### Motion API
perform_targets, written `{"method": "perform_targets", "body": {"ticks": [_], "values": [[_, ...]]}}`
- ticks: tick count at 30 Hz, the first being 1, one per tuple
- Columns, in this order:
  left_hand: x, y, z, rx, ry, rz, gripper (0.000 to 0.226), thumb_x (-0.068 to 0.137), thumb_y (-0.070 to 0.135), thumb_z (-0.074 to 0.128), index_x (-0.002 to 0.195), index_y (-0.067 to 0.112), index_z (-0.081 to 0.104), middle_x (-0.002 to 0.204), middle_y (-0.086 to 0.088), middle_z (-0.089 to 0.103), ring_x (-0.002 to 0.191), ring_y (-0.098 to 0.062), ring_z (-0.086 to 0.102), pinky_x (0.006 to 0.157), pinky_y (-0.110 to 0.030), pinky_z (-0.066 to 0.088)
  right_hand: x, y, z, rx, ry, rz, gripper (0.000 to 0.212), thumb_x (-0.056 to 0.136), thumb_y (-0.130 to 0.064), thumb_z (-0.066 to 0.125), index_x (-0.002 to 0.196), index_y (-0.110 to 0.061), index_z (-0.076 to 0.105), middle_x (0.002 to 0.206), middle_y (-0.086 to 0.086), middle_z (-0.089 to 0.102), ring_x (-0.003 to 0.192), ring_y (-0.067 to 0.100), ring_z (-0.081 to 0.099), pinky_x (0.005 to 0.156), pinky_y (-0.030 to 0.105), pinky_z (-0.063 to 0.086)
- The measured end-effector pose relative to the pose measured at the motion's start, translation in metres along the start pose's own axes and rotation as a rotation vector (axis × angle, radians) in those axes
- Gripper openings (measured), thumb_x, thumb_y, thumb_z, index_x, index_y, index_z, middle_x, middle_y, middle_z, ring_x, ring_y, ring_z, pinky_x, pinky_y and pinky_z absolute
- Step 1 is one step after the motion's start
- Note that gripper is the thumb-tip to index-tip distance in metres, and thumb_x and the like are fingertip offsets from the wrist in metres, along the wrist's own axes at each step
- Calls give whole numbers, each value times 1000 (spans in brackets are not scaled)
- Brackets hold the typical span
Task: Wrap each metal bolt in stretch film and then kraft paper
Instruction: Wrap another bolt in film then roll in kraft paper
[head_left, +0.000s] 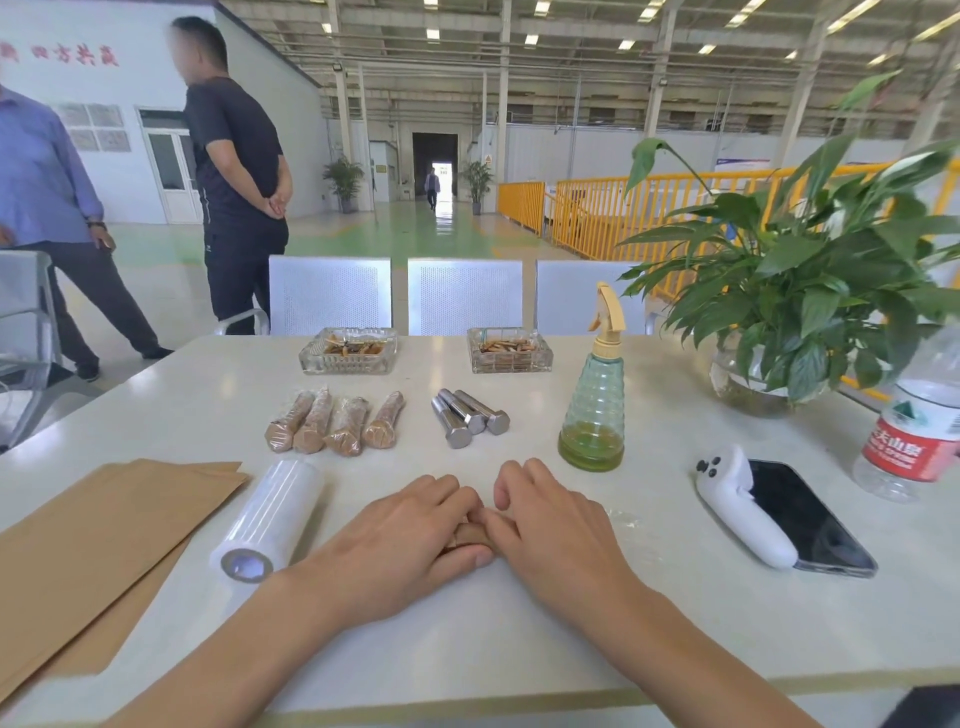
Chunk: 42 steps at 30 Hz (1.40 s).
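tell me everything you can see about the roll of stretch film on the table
The roll of stretch film is a cylinder of clear, whitish film wound on a grey cardboard core, whose open end faces the camera. It lies on its side on the white table, between the kraft paper sheets and the left hand. Neither hand touches it.

water bottle (919, 415) | red label: 农夫山泉 | wall (62, 57) | red characters: 四方共赢
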<state>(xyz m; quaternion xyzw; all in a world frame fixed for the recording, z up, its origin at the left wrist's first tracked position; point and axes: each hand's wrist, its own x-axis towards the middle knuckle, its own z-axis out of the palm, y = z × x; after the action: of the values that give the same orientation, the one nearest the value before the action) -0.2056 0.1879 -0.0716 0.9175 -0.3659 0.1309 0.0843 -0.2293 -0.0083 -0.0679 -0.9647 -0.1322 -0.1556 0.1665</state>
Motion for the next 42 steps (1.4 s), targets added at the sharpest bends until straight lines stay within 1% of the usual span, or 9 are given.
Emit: {"method": "perform_targets", "body": {"ticks": [5, 12, 16, 19, 24, 30, 33, 39, 42], "values": [[-1, 1, 0, -23, -4, -21, 34, 102, 60, 37, 130, 42, 46, 104, 18, 41, 96, -7, 40, 77, -25, 39, 2, 4, 3, 83, 42, 0, 25, 96, -49, 53, 88, -26, 46, 77, -9, 59, 79, 17, 56, 65, 35, 38], [-1, 0, 3, -85, -7, -35, 32, 105, 55, 34, 135, 51, 42, 108, 20, 44, 97, -5, 42, 80, -24, 41, 5, 20, -20, 460, -193, 52, 29, 100, -28, 53, 85, -38, 75, 86, -11, 70, 83, 8, 61, 81, 34, 50], [-2, 0, 2, -66, -34, -33, 39, 105, 58, 25, 139, 55, 43, 110, 21, 43, 95, -5, 43, 82, -26, 43, 12, 33, -37, 634, -194, 112, 27, 98, -19, 57, 90, -33, 79, 85, -12, 76, 67, -1, 57, 70, 25, 48], [-2, 0, 3, -80, -35, -37, 42, 104, 59, 22, 140, 55, 44, 111, 21, 43, 98, -4, 42, 84, -24, 41, 17, 53, -44, 341, -75, 204, 27, 99, -21, 55, 107, -39, 73, 99, -14, 72, 90, 2, 61, 85, 31, 52], [-2, 0, 3, -85, -29, -46, 40, 106, 57, 26, 141, 53, 46, 112, 20, 43, 98, -4, 42, 84, -25, 44, 18, 62, -49, -131, -347, 289, 42, 95, -26, 52, 135, -38, 59, 138, -7, 53, 130, 17, 48, 97, 32, 43], [-3, 2, 1, -71, -38, -54, 40, 107, 54, 27, 141, 52, 48, 110, 18, 44, 96, -6, 42, 85, -28, 45, 23, 58, -66, -75, -429, 401, 12, 84, -27, 59, 93, -31, 67, 108, -8, 64, 97, 15, 63, 76, 27, 53], [-3, 2, 0, -66, -42, -56, 39, 107, 53, 27, 141, 52, 48, 111, 18, 43, 97, -6, 42, 86, -30, 46, 25, 60, -75, 19, -454, 410, 11, 87, -23, 59, 91, -21, 69, 96, -7, 69, 80, 8, 62, 62, 20, 48], [-2, 3, 1, -77, -36, -50, 39, 107, 53, 29, 141, 52, 48, 110, 17, 43, 99, -7, 43, 89, -29, 45, 21, 58, -81, 34, -488, 476, 14, 86, -21, 68, 90, -9, 74, 90, 5, 75, 82, 19, 67, 75, 29, 55], [-2, 2, 1, -81, -31, -39, 40, 107, 53, 29, 142, 51, 48, 110, 17, 44, 99, -7, 45, 91, -28, 44, 17, 60, -82, 225, -479, 539, 17, 86, -8, 61, 69, -5, 63, 72, 13, 62, 66, 28, 56, 61, 30, 46]]}}
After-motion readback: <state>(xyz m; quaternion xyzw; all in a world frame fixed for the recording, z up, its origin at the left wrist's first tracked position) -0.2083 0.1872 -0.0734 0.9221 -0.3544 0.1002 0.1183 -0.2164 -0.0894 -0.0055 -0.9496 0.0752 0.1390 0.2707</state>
